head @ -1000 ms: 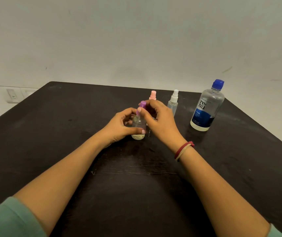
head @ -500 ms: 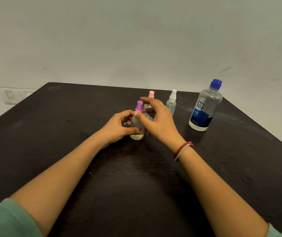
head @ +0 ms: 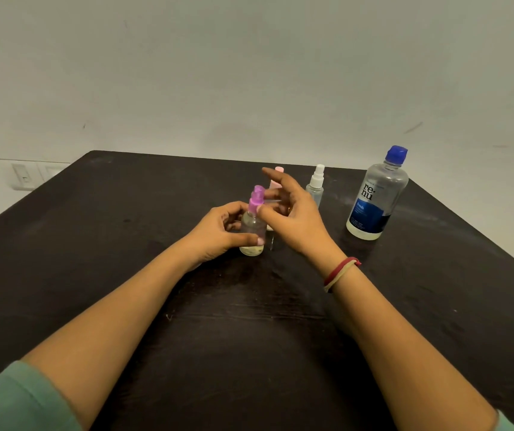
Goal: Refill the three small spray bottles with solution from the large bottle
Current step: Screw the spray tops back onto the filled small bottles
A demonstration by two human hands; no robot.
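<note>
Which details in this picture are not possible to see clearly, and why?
Head view only.
pink-capped bottle: body hidden behind the right hand.
purple-capped bottle: fill level partly covered by the left hand.
right hand's grip on that bottle's top: blurred, unclear.
large bottle: small label print unreadable.
</note>
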